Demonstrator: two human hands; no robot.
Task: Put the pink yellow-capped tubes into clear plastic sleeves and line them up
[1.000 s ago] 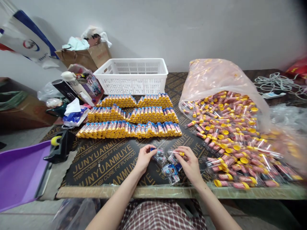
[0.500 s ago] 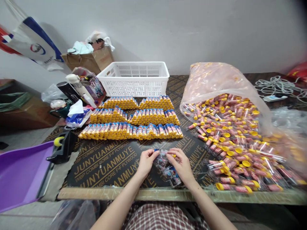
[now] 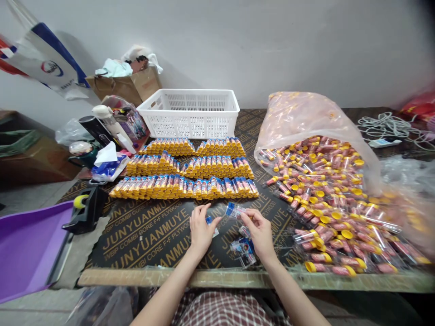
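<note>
My left hand [image 3: 201,230] is curled around a small blue-and-clear wrapper [image 3: 208,220], partly hidden by the fingers; its thumb points right. Between the thumb and fingers of my right hand [image 3: 258,228] is a clear tube with a blue top [image 3: 234,210], tilted above the dark board. Several clear-and-blue wrappers [image 3: 244,251] lie beside and below my right hand. Stacked tubes with yellow ends [image 3: 185,186] form three rows beyond both hands. To the right, loose yellow-capped tubes [image 3: 322,194] spill from a translucent bag [image 3: 306,113].
A white basket [image 3: 188,122] stands behind the stacks. At the left are a black tape dispenser [image 3: 89,210], a blue tissue pack [image 3: 108,168], bottles [image 3: 110,122] and a purple dustpan [image 3: 30,249]. A white cable [image 3: 387,124] lies at the back right.
My hands have moved apart. The left let go of the tube's end and turned with its thumb out; the right keeps the tube, now raised slightly. The view has shifted a little.
</note>
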